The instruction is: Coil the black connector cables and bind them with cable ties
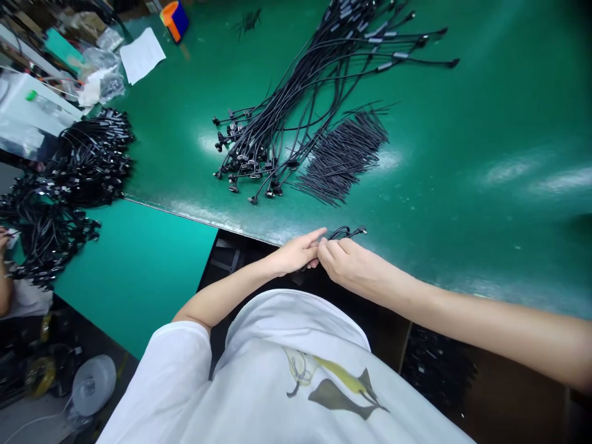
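Note:
My left hand [298, 253] and my right hand [340, 258] meet at the near edge of the green table [462, 185], closed around a small coiled black cable [345, 232]. The cable's loops and one plug stick out beyond my fingers; the rest is hidden by the hands. My left index finger is stretched out along it, while my right fingers are pinched at the coil. Beyond the hands lies a pile of thin black ties [345, 154]. To its left and behind it spreads a bundle of black cables [282, 105] with plugs at both ends.
Heaped black cables [87, 160] cover the left table end, near a white paper [142, 55] and an orange-and-blue tape roll [174, 21]. Another person's arm [4, 277] shows at the far left. A white spool [94, 385] stands low at the left.

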Action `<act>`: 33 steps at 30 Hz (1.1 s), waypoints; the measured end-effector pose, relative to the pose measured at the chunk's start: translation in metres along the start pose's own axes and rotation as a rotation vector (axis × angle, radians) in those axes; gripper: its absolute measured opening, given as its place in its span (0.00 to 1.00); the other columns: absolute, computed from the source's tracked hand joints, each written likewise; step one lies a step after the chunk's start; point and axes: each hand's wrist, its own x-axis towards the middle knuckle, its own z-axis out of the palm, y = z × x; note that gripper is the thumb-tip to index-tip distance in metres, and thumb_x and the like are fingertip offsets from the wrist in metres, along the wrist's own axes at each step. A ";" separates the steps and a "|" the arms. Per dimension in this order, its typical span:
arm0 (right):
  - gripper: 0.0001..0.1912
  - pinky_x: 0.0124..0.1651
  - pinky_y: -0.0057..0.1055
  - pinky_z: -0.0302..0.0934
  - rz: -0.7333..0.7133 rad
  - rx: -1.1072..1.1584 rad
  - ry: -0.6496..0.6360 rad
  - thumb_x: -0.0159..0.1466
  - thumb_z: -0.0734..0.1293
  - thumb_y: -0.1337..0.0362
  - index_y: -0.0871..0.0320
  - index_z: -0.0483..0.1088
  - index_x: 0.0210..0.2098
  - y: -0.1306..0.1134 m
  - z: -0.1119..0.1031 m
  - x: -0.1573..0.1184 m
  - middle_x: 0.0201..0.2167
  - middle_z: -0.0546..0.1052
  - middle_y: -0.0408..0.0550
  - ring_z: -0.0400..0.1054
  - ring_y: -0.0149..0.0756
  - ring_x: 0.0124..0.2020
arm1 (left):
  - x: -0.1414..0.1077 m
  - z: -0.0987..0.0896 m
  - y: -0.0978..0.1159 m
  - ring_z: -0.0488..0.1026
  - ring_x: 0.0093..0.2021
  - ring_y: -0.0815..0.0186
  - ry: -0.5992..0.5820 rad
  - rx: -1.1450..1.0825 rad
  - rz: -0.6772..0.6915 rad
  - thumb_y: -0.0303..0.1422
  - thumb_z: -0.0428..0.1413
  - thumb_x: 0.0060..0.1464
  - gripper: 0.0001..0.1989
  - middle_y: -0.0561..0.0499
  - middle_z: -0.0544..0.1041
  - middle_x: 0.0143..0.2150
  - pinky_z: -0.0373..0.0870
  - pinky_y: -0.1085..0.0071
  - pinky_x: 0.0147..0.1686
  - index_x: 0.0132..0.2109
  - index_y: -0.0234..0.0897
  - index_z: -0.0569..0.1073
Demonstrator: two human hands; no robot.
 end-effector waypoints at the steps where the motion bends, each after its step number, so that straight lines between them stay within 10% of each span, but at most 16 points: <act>1: 0.16 0.31 0.37 0.49 0.001 -0.007 -0.004 0.63 0.57 0.78 0.64 0.77 0.31 -0.001 -0.001 0.001 0.26 0.69 0.53 0.59 0.40 0.28 | 0.000 0.000 -0.001 0.63 0.24 0.74 -0.011 -0.029 -0.007 0.28 0.52 0.62 0.34 0.61 0.66 0.22 0.59 0.74 0.29 0.72 0.28 0.52; 10: 0.13 0.29 0.35 0.46 0.107 0.299 0.066 0.61 0.60 0.76 0.60 0.69 0.23 0.011 0.017 0.002 0.21 0.67 0.50 0.57 0.37 0.25 | -0.010 -0.002 0.004 0.66 0.31 0.71 -0.084 -0.039 0.056 0.25 0.54 0.57 0.25 0.55 0.71 0.29 0.65 0.72 0.37 0.62 0.34 0.70; 17: 0.17 0.32 0.31 0.51 0.748 0.845 0.057 0.70 0.57 0.63 0.59 0.69 0.27 0.003 0.029 0.013 0.27 0.75 0.49 0.66 0.34 0.29 | -0.003 -0.010 0.004 0.67 0.62 0.61 0.150 -0.158 0.331 0.29 0.51 0.60 0.18 0.46 0.76 0.56 0.60 0.63 0.63 0.55 0.39 0.75; 24: 0.20 0.34 0.30 0.53 1.056 1.532 0.163 0.68 0.60 0.52 0.58 0.66 0.25 0.003 0.033 0.011 0.22 0.69 0.43 0.62 0.32 0.27 | -0.018 -0.024 0.010 0.68 0.52 0.63 0.187 0.297 0.612 0.30 0.54 0.59 0.12 0.48 0.73 0.46 0.60 0.63 0.62 0.31 0.39 0.81; 27: 0.21 0.36 0.31 0.54 1.035 1.406 0.227 0.69 0.59 0.51 0.57 0.65 0.25 0.008 0.019 0.008 0.24 0.69 0.44 0.62 0.33 0.29 | -0.018 -0.019 0.009 0.68 0.46 0.64 0.160 0.488 0.564 0.31 0.52 0.61 0.14 0.48 0.73 0.40 0.63 0.63 0.57 0.33 0.39 0.82; 33: 0.19 0.35 0.29 0.53 0.685 1.327 0.074 0.71 0.56 0.57 0.57 0.65 0.27 -0.004 0.010 0.013 0.27 0.72 0.45 0.63 0.32 0.29 | -0.020 -0.030 0.019 0.70 0.43 0.65 0.110 0.143 0.474 0.43 0.50 0.64 0.19 0.46 0.74 0.47 0.68 0.68 0.47 0.50 0.40 0.80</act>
